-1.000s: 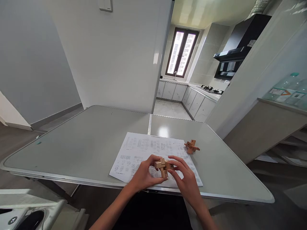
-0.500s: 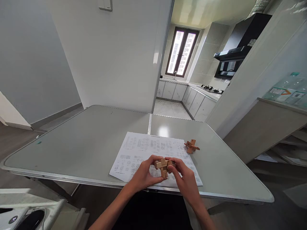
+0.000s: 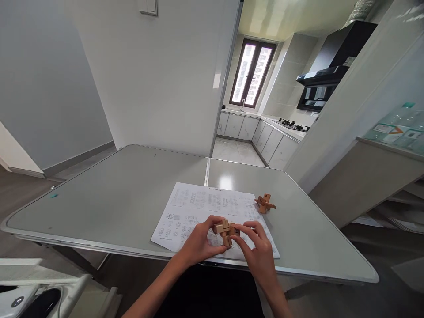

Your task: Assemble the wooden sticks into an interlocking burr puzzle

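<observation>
Both hands hold a small wooden interlocking puzzle (image 3: 225, 230) just above a printed instruction sheet (image 3: 198, 207) near the table's front edge. My left hand (image 3: 198, 242) curls round the puzzle's left side, thumb on top. My right hand (image 3: 256, 249) pinches the puzzle's right end with its fingertips. A second wooden cross-shaped puzzle (image 3: 264, 203) lies on the table at the sheet's far right corner, a hand's length beyond my right hand.
The grey table (image 3: 115, 198) has a seam down its middle and a metal rim. A white wall panel (image 3: 159, 75) stands behind it. To the right is a counter (image 3: 364, 176) with plastic bottles (image 3: 397, 123); a kitchen opens beyond.
My right hand's fingers closed from a loose spread onto the puzzle's right end and shifted slightly. The puzzle stays between both hands; the camera tilted a little.
</observation>
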A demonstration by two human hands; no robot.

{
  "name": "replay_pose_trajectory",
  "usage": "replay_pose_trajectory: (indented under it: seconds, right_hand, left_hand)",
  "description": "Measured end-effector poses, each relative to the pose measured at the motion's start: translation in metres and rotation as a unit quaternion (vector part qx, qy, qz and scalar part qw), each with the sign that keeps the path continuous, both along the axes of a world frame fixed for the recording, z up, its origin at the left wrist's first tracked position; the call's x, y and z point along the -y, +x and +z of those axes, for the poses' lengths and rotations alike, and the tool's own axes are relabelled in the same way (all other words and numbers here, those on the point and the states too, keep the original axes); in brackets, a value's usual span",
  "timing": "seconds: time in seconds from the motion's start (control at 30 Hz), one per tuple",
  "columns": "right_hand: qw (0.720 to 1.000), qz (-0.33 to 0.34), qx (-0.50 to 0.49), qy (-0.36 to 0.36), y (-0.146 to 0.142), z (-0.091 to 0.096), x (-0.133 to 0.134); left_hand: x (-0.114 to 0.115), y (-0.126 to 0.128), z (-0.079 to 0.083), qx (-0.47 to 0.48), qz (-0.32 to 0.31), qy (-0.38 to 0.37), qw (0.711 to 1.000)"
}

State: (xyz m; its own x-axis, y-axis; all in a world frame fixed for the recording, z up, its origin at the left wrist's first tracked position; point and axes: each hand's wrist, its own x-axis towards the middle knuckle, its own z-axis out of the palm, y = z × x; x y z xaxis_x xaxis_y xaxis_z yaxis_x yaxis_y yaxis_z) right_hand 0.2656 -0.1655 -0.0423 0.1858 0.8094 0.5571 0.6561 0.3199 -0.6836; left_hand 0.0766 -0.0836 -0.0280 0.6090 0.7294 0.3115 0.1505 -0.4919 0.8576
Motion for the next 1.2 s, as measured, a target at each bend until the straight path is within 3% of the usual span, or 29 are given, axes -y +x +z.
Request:
replay_pose_trajectory:
  seconds: [0.13, 0.5, 0.9, 1.07, 1.2]
  right_hand:
    - [0.998, 0.036, 0.045, -0.006, 0.005, 0.001, 0.001]
    - [0.987, 0.053, 0.154, -0.002, 0.012, 0.005, -0.003]
    - [0.99, 0.064, 0.119, -0.03, 0.003, 0.007, -0.005]
    - [0.994, 0.052, 0.098, -0.003, 0.008, 0.002, -0.005]
    - [0.993, 0.082, 0.09, 0.002, 0.008, 0.003, -0.005]
  left_hand:
    - [0.0, 0.0, -0.001, -0.009, -0.009, 0.0, 1.0]
    - [-0.001, 0.0, -0.002, -0.015, -0.023, -0.003, 1.0]
    - [-0.003, 0.001, -0.004, -0.012, -0.003, 0.015, 1.0]
    - [-0.003, 0.001, -0.001, 0.001, 0.004, 0.011, 1.0]
    - [-0.002, 0.002, -0.001, 0.016, 0.008, 0.005, 1.0]
